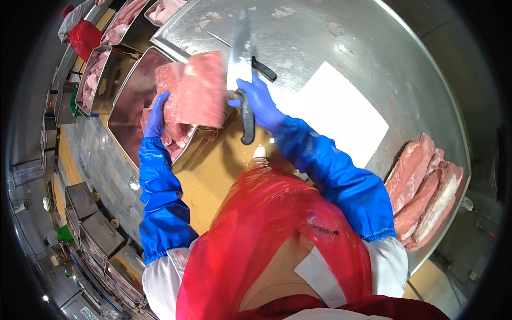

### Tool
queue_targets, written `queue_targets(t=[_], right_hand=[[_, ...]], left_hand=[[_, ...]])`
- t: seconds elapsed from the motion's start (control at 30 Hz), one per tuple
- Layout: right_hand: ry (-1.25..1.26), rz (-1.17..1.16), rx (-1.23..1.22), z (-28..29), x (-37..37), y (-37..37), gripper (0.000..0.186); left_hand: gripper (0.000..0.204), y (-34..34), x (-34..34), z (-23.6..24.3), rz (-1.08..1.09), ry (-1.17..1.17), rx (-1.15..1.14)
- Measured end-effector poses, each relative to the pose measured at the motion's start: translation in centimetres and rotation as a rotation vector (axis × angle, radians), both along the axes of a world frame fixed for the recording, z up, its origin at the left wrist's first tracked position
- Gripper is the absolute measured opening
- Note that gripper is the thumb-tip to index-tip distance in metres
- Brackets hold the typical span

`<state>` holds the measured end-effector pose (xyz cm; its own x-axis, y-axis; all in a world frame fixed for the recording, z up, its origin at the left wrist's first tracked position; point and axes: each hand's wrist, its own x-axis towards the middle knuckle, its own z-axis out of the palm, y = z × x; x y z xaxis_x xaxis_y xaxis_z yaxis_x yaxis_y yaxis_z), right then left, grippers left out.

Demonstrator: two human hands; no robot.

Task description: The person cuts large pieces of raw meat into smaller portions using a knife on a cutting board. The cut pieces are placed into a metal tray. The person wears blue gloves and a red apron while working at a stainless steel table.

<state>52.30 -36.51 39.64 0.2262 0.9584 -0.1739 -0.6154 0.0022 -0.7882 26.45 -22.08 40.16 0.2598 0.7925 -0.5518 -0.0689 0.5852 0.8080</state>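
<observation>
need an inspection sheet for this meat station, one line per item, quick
Surface: shiny metal table with a white cutting board on it
Job's things: meat slab, blurred, above a metal bin holding more meat; large black-handled knife, blade pointing away from the wearer; long meat pieces on the table's right side
Clutter: meat scraps on the table's far part; a second black-handled tool, partly hidden by the knife
Grippers: gloved left hand holds the slab; gloved right hand holds the knife
Cables: nothing seen on the table
Surroundings: bins of meat and another person in a red apron, upper left
</observation>
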Motion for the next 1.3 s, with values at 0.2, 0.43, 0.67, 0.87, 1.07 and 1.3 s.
queue_targets(t=[0.2, 0.43, 0.67, 0.87, 1.07, 1.3], right_hand=[[-0.547, 0.082, -0.182, -5.8, 2.6, -6.8, 0.029], [-0.839, -0.686, -0.578, -6.9, 22.4, -39.8, 0.036], [-0.363, -0.95, -0.612, -13.1, 27.1, -54.8, 0.033], [-0.384, -0.96, -0.454, -13.2, 24.9, -48.4, 0.034], [0.03, -0.705, -0.245, -6.7, 18.4, -36.0, 0.031], [-0.836, -0.678, -0.66, -9.4, 14.9, -30.0, 0.018]], left_hand=[[0.036, 4.0, -7.1, -12.7, -0.18, 0.423, 0.483], [0.052, -23.2, 25.8, -9.2, -1.222, -0.376, -0.168], [0.058, -41.2, 45.4, -17.5, -1.248, -0.338, -0.584], [0.051, -43.4, 51.4, -14.9, -1.394, -0.344, -0.178], [0.054, -24.8, 48.7, -4.2, -1.68, -0.153, -0.004], [0.065, -16.5, 40.7, -9.4, -1.581, 0.092, 0.998]])
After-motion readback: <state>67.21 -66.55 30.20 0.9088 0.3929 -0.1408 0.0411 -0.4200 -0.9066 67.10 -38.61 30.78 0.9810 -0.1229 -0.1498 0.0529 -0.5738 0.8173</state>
